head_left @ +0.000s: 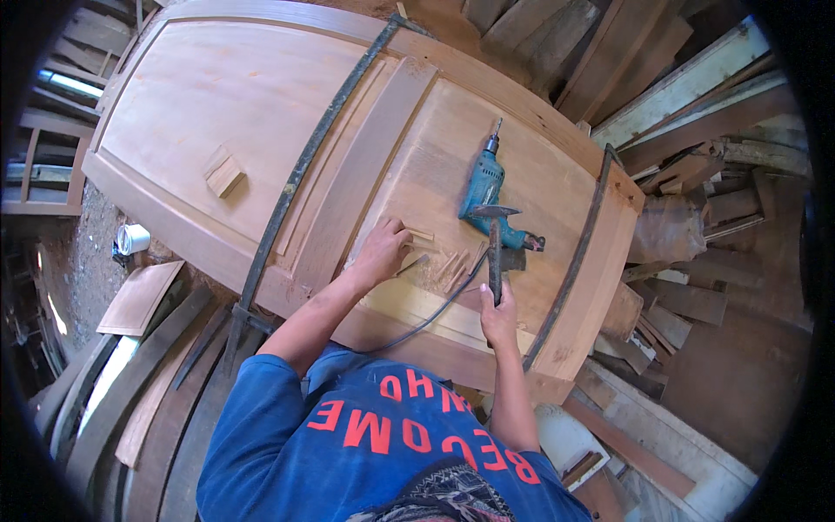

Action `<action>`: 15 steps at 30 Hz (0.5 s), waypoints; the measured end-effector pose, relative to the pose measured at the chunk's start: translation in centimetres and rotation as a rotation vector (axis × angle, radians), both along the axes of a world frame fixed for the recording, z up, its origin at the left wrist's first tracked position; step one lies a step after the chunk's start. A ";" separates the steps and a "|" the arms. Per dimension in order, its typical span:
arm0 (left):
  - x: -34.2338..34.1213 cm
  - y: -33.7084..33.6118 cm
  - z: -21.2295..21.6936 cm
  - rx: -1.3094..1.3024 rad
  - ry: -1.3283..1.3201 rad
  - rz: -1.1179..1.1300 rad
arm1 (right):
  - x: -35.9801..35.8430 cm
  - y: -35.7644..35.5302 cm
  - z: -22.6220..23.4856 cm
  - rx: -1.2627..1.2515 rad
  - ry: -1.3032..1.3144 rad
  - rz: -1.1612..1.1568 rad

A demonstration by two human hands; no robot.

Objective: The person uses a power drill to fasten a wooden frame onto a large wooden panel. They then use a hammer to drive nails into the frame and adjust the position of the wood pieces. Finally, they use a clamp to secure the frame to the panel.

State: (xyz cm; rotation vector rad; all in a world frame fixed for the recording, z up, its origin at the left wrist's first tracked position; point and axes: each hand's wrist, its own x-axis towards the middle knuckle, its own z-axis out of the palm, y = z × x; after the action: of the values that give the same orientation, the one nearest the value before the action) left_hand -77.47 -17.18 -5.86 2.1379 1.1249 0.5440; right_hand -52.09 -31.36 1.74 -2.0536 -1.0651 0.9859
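Observation:
A panelled wooden door (252,104) lies flat in front of me. My left hand (381,252) is closed above its near part, with a thin wooden stick (421,234) protruding from the fingertips. In my right hand (499,320), a hammer (495,261) is gripped by its dark handle, head pointing away from me. Just beyond the hammer head, a teal power drill (484,181) rests on the panel, bit pointing away. Between my hands lie several small wooden sticks (452,271) amid wood shavings. The drill's cord (430,320) runs toward my body.
Two long metal bar clamps cross the door, one left (306,157) and one right (578,265). A small wood block (224,177) sits on the left panel. Boards (152,383) are stacked at lower left, with offcuts (691,300) piled right. A white bucket (132,238) stands left.

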 end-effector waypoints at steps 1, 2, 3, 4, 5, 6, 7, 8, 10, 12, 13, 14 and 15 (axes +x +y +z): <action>0.0 0.2 -0.2 -0.030 -0.011 -0.010 | 0.1 0.3 -0.2 -0.021 0.001 -0.012; -0.1 0.4 -0.4 -0.061 -0.021 -0.019 | -0.1 0.6 -0.2 -0.043 0.019 -0.025; -0.3 0.7 -0.3 -0.124 -0.051 -0.020 | -0.2 0.9 0.1 -0.067 0.034 -0.038; -0.8 1.0 -0.2 -0.188 -0.080 -0.021 | -0.3 1.1 0.4 -0.092 0.050 -0.052; -1.0 1.2 -0.1 -0.252 -0.109 -0.023 | -0.4 1.5 0.5 -0.106 0.033 -0.047; -0.9 1.3 1.4 -0.214 -0.106 -0.005 | -0.5 1.7 1.0 -0.112 0.013 -0.045; -0.9 1.4 2.7 -0.176 -0.098 0.024 | -0.6 2.4 1.0 -0.121 -0.002 -0.032; -1.0 1.3 3.3 -0.139 -0.091 0.052 | -0.8 3.0 1.1 -0.124 -0.003 -0.039; -1.3 0.7 2.4 -0.135 0.001 0.037 | -1.2 4.3 1.2 -0.128 -0.008 -0.039; -1.4 0.6 0.9 -0.130 0.025 0.079 | -1.3 4.6 0.8 -0.155 0.033 -0.058; -1.4 0.7 0.2 -0.127 0.004 0.132 | -1.3 4.8 0.7 -0.167 0.051 -0.070; -1.4 0.7 -0.6 -0.124 -0.016 0.186 | -1.5 5.1 0.6 -0.146 0.047 -0.065; -1.2 1.4 -0.6 -0.081 -0.026 0.156 | -1.6 5.5 0.5 -0.125 0.042 -0.063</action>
State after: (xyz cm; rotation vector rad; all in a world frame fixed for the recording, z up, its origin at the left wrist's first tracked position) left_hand -78.68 -15.83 -6.47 1.9798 1.2849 0.5856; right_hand -53.67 -25.88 2.29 -2.1427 -0.9326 1.0830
